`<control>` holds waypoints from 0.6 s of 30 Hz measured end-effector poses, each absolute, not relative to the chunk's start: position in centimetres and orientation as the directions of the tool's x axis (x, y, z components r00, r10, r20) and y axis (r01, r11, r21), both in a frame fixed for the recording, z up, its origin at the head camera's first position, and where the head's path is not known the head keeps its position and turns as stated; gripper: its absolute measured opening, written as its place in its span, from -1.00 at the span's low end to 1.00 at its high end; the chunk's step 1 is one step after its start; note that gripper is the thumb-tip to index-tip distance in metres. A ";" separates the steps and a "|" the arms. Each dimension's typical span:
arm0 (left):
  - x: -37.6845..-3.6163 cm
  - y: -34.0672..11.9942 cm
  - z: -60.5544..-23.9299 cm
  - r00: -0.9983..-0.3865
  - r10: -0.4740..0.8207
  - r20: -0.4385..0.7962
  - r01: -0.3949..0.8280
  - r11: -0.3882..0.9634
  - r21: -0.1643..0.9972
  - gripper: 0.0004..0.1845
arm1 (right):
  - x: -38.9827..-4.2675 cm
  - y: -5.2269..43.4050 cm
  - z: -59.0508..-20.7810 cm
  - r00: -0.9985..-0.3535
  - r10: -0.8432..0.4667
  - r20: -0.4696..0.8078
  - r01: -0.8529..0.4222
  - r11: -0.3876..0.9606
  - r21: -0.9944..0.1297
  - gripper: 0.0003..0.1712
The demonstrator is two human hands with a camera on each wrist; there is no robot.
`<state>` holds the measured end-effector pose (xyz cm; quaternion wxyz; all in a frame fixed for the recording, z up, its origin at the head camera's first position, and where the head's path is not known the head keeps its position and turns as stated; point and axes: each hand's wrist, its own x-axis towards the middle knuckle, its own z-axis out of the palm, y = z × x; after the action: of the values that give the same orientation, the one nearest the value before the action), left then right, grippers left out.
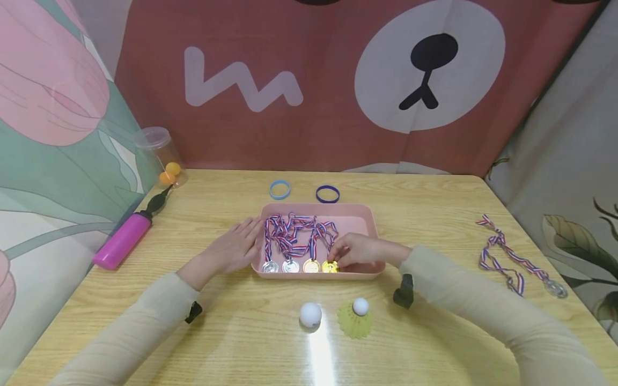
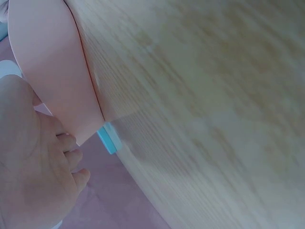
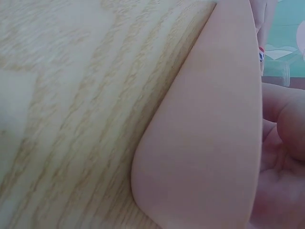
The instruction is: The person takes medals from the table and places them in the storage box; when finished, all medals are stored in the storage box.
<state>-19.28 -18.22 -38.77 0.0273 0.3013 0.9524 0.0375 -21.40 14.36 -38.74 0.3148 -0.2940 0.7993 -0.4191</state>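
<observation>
Four round metal medals lie in a row along the near wall of the shallow pink plastic tray (image 1: 359, 214) in the middle of the pale wooden worktop (image 1: 434, 214): two silver ones (image 1: 280, 266) on the left, then a gold one (image 1: 311, 266), then a second gold medal (image 1: 330, 266) at the right end of the row. Their red, white and blue striped ribbons (image 1: 294, 236) lie tangled across the far part of the tray.

My right hand (image 1: 359, 251) reaches into the tray from the right, its grip narrowed to a pinch on that rightmost gold medal, which sits in line with the others. My left hand (image 1: 236, 246) lies flat with straight fingers against the tray's left outer wall, steadying it and holding nothing.

I judge the sorting nearly done: four medals are in the tray and lined up. One more silver medal on a striped ribbon (image 1: 507, 257) lies well apart on the right side of the worktop, outside the tray, so that one looks like what is left.

Beyond the tray lie a light blue rubber wristband (image 1: 280, 190) and a dark blue rubber wristband (image 1: 328, 194). Near me sit a white ball (image 1: 310, 314) and a yellow shuttlecock with a white tip (image 1: 355, 317). A magenta hand pump (image 1: 123, 240) lies at the far left.
</observation>
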 end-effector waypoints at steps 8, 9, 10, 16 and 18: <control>-19.2 -18.2 -38.7 -0.813 0.582 -0.025 0.578 0.811 0.088 -0.39 | -21.7 15.2 -37.5 -0.659 -0.710 -0.246 -0.267 0.528 -0.806 -0.77; -19.2 -18.2 -38.7 -0.814 0.581 -0.026 0.577 0.812 0.086 -0.39 | -21.7 15.4 -37.2 -0.662 -0.712 -0.235 -0.287 0.530 -0.798 -0.77; -19.3 -18.2 -38.7 -0.814 0.581 -0.026 0.577 0.812 0.086 -0.39 | -21.8 15.6 -36.9 -0.664 -0.713 -0.226 -0.299 0.530 -0.794 -0.77; -19.3 -18.2 -38.7 -0.815 0.579 -0.028 0.575 0.814 0.084 -0.39 | -21.5 17.6 -34.3 -0.694 -0.704 -0.151 -0.313 0.483 -0.817 -0.70; -19.3 -18.2 -38.8 -0.815 0.579 -0.029 0.575 0.814 0.083 -0.39 | -21.0 18.6 -33.2 -0.721 -0.679 -0.135 -0.289 0.473 -0.832 -0.70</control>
<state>-19.28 -18.25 -38.76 0.0266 0.3029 0.9520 0.0352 -21.03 18.60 -33.22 0.2313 -0.2930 0.8264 -0.4215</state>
